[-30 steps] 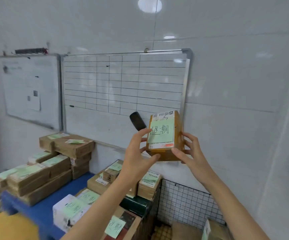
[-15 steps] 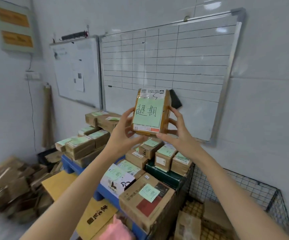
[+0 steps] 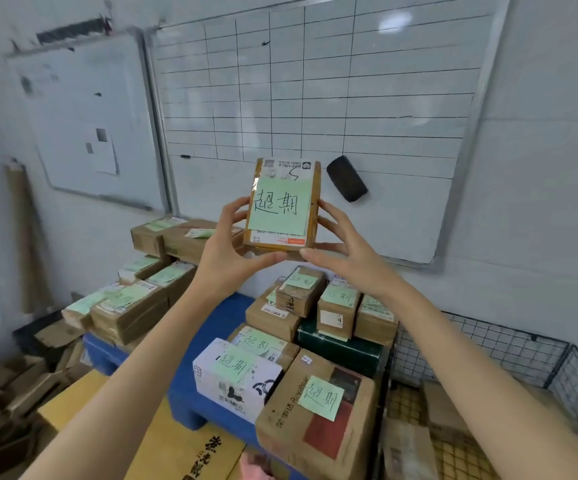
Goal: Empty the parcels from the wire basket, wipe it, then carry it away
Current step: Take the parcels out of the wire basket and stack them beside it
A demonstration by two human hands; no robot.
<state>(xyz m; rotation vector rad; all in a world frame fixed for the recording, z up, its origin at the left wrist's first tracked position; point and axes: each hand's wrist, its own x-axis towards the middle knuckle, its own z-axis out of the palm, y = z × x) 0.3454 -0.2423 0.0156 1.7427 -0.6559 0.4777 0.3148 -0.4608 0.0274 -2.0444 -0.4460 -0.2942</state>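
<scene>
Left hand (image 3: pixel 226 252) and right hand (image 3: pixel 344 252) both curl their fingers (image 3: pixel 237 211) around the upright parcel (image 3: pixel 282 206) above the stacked boxes (image 3: pixel 301 299)

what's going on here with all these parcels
A person holds a small brown parcel with a green note up in front of the whiteboard. The left hand grips its left edge and the right hand its right edge. Stacked parcels sit on the blue platform below. The wire basket at the lower right has boxes in it, so the emptying isn't finished.
</scene>
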